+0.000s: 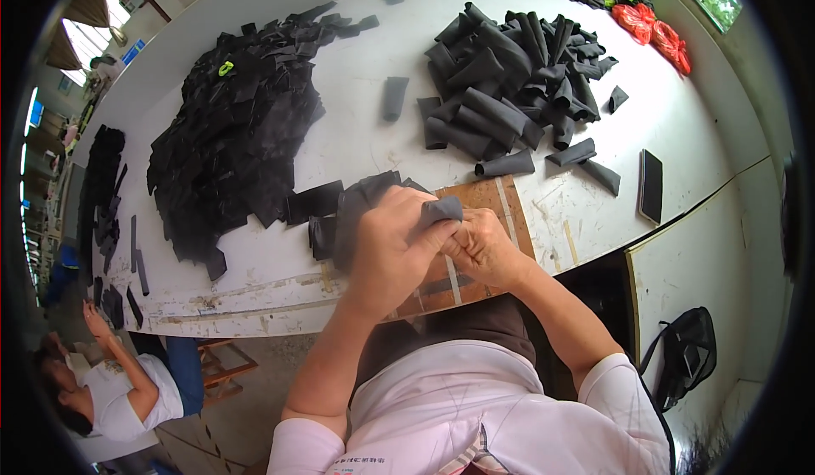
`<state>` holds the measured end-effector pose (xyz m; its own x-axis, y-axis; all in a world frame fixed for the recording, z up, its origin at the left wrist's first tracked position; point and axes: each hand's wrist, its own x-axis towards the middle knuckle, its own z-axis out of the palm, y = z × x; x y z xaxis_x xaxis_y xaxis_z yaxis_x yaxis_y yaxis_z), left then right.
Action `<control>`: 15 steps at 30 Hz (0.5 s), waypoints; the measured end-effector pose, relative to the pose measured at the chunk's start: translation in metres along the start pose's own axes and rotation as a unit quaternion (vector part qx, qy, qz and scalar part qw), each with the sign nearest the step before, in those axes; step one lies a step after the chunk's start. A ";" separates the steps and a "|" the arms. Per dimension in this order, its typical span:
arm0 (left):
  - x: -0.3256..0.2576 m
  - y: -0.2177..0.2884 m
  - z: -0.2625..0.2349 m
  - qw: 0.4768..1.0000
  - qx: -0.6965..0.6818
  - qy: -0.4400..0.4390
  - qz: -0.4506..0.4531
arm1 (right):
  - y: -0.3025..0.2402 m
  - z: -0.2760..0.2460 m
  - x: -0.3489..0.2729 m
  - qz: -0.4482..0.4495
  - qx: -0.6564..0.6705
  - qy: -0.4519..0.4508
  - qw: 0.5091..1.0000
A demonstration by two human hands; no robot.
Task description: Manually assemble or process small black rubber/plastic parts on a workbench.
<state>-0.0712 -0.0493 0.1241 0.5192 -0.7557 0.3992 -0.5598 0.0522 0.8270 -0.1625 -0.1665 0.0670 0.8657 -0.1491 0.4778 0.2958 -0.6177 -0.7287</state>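
Observation:
Both hands meet over the near edge of the white table. My left hand (pixel 389 237) is closed, its thumb pressed against a small black fabric piece (pixel 441 210) that curls over the fingertips. My right hand (pixel 486 250) is closed at the lower end of the same piece, its fingertips touching the left thumb. Under them lies a brown board (pixel 488 199) with pale tape strips. Beside and behind my left hand are more black fabric pieces (pixel 318 203), partly hidden by it.
A wide heap of flat black pieces (pixel 238 127) covers the left; rolled black fabric tubes (pixel 501 76) pile up at the far right. A phone (pixel 650 186) lies near the right edge, red plastic bags (pixel 649 33) at the back. Another person (pixel 127 382) sits at left.

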 end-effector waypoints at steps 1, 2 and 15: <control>-0.005 0.009 0.003 0.998 -0.048 0.039 -0.017 | -0.006 -0.006 0.002 0.018 0.001 -0.027 0.999; -0.007 0.014 0.003 0.998 -0.048 0.040 -0.017 | -0.011 -0.011 0.003 0.037 0.001 -0.054 0.998; -0.007 0.010 -0.001 0.985 -0.118 0.122 0.040 | -0.012 -0.009 0.006 0.029 -0.036 -0.056 0.997</control>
<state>-0.0802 -0.0428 0.1303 0.6352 -0.5655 0.5260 -0.4541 0.2775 0.8467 -0.1641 -0.1666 0.0829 0.9213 -0.1017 0.3754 0.2179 -0.6644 -0.7149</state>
